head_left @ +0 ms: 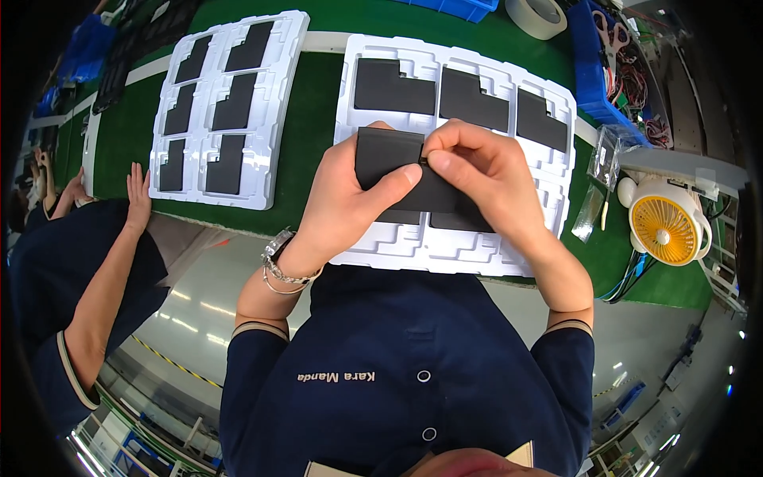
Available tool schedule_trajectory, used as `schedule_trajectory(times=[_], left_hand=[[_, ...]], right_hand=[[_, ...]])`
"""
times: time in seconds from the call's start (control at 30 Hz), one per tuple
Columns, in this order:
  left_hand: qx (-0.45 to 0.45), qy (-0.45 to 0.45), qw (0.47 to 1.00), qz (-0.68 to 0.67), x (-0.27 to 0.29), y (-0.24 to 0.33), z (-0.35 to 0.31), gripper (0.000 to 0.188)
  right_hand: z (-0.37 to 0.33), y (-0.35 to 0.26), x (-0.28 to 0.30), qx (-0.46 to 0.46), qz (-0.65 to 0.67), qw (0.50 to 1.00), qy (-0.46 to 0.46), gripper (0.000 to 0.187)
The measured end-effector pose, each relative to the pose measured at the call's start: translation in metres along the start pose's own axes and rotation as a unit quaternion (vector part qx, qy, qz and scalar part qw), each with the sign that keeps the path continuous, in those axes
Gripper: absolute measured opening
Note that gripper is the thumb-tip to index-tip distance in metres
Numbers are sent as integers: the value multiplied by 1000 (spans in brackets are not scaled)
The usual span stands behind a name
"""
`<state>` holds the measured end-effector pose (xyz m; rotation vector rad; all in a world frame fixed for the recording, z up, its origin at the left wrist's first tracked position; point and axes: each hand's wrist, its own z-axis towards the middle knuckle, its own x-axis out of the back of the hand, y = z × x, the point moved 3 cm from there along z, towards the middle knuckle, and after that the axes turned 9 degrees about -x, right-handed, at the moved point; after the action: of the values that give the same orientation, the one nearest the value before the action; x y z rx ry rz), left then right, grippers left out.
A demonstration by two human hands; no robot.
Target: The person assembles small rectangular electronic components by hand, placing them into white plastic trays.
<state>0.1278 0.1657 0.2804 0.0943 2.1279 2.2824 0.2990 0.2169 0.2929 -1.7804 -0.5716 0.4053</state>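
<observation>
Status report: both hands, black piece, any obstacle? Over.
Left hand gripping black piece; right hand pinching at its notch; white tray beneath; nothing visibly in the way.

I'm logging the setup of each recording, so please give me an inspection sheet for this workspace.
Surface: green tabletop, partly covered by two white moulded trays.
Job's things: left tray holds six black L-shaped pieces; right tray shows three in its far row, nearer row partly hidden.
Clutter: tape roll, clear plastic bags, yellow-and-white fan, blue bin with scissors.
Grips: left grip, a bare hand, holds a black piece; right grip, also bare, pinches at its edge.
Cables: blue and black cables beside the fan; tangled wires in the bin.
Surroundings: co-worker's hand by the left tray; grey floor.
</observation>
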Motion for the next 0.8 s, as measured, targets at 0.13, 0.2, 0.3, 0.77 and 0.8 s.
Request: schedule_trajectory(times=[0.13,0.2,0.3,0.77,0.8], left_hand=[[2,-4,1000,8,0,2,-3,21],[10,-22,999,20,-3,1,-9,21],[-149,31,961,229,6,-5,-11,28],[-61,77,888,449,30,-32,-41,38],[-63,77,886,454,29,-31,-41,38]], right_hand=[[-13,-12,11,31,-73,997,-22,15],[-25,-10,19,6,-183,983,-16,17],[-57,4,57,25,-173,975,135,14],[-117,72,63,8,-469,745,474,47],[-115,75,66,7,-446,771,455,49]])
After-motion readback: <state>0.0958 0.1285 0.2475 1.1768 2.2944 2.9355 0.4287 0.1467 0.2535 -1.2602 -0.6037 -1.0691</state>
